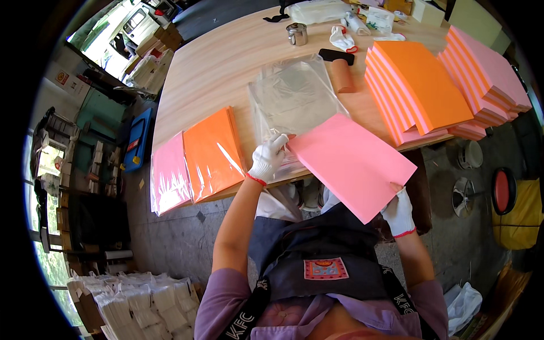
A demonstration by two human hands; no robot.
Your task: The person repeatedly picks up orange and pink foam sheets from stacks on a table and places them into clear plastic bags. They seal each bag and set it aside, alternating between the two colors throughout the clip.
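Apron straps [249, 311] bear white lettering; the apron's patch [326, 269] is decorated, its detail illegible. Right hand [400, 211] grips the right edge of the pink paper [351, 164], thumb above, other fingers hidden beneath. Paper spans both hands, overlapping the table [215, 62]. Left hand [268, 157]: fingers bunched at the left corner; pinch cannot be determined. Beyond, clear bags [294, 90], partly covered. Far white packet [379, 20]: print unreadable.

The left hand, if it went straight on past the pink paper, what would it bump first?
The left hand would probably meet the clear plastic bags on the table first. I can't tell its height, so it might pass above them.
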